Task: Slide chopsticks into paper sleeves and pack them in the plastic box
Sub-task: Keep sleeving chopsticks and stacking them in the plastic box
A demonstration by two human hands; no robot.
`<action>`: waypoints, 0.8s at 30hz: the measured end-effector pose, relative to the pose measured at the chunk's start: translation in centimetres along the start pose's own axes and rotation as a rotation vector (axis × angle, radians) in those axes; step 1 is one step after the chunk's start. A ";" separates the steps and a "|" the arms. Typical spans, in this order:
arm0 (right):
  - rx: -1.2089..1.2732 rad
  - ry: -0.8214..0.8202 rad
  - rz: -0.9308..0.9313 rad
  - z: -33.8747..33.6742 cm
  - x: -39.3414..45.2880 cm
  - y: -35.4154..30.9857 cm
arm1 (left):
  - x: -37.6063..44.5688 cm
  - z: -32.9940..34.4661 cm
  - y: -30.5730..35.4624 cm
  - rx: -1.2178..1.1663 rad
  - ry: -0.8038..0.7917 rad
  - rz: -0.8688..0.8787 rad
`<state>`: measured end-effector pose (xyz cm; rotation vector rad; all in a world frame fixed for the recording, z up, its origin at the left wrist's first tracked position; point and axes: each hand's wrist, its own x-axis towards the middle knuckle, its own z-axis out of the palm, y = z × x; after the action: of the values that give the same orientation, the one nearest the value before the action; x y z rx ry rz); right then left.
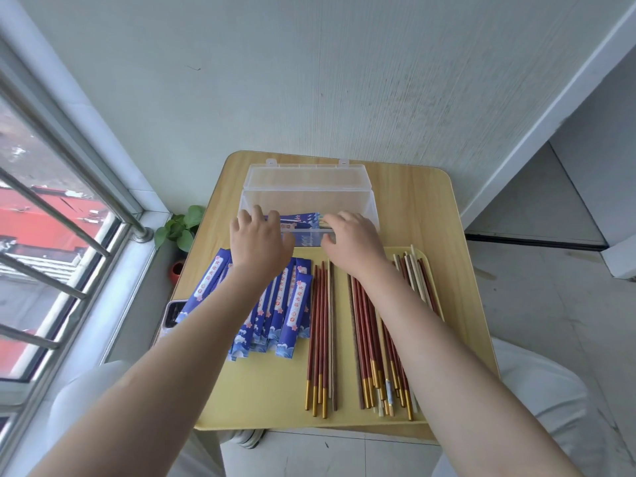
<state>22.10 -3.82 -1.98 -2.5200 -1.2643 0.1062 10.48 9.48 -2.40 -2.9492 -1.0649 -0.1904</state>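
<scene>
A clear plastic box stands open at the back of the wooden table, lid tilted back. Sleeved chopsticks lie inside it, their pale ends pointing right. My left hand reaches over the box's front wall; its fingers rest on the left end of the sleeves and the thumb stays outside the wall. My right hand does the same on the right, fingertips touching the bare chopstick ends. Empty blue paper sleeves lie fanned on a yellow tray. Loose red-and-gold chopsticks lie beside them.
A second heap of red, brown and pale chopsticks covers the tray's right side under my right forearm. A phone lies at the table's left edge. A potted plant stands on the floor by the barred window. A wall is close behind the table.
</scene>
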 end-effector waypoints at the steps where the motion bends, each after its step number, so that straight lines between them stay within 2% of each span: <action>1: -0.015 -0.025 -0.004 0.2 0.0 -0.2 | -0.3 0.2 0.1 0.039 -0.030 0.010; 4: -0.052 -0.070 -0.003 0.5 -0.1 -0.3 | -0.1 -0.2 0.2 0.061 -0.042 0.033; 12: -0.079 -0.095 0.006 0.6 -0.1 -0.1 | 0.6 -0.9 -0.6 -0.089 -0.152 0.040; 14: -0.065 -0.030 0.012 0.6 -0.3 -0.4 | 0.8 -1.1 -0.9 -0.170 -0.184 0.012; 16: -0.047 0.156 0.000 0.5 -0.9 -1.1 | 0.3 -1.2 -1.1 -0.214 -0.109 0.029; 18: 0.010 0.276 0.003 0.1 -2.0 -2.2 | -1.2 -1.0 -0.9 -0.276 0.109 0.054; 19: 0.054 0.240 0.015 0.0 -2.6 -2.7 | -2.0 -1.1 -0.7 -0.330 0.175 0.037; 20: 0.086 0.150 0.054 0.1 -3.2 -3.2 | -2.8 -1.2 -0.3 -0.376 0.162 -0.002; 21: 0.082 0.010 0.116 0.3 -3.7 -3.7 | -3.7 -1.2 0.3 -0.389 0.070 -0.046; 22: 0.041 -0.141 0.173 0.5 -4.2 -4.1 | -4.4 -1.1 0.8 -0.339 -0.088 -0.071; 24: -0.051 -0.381 0.254 1.2 -5.1 -4.5 | -5.7 -0.6 1.5 -0.202 -0.352 -0.026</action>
<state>15.31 -5.06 -2.12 -2.7840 -1.0718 0.6455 7.05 4.64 -2.39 -3.2331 -1.1811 0.2470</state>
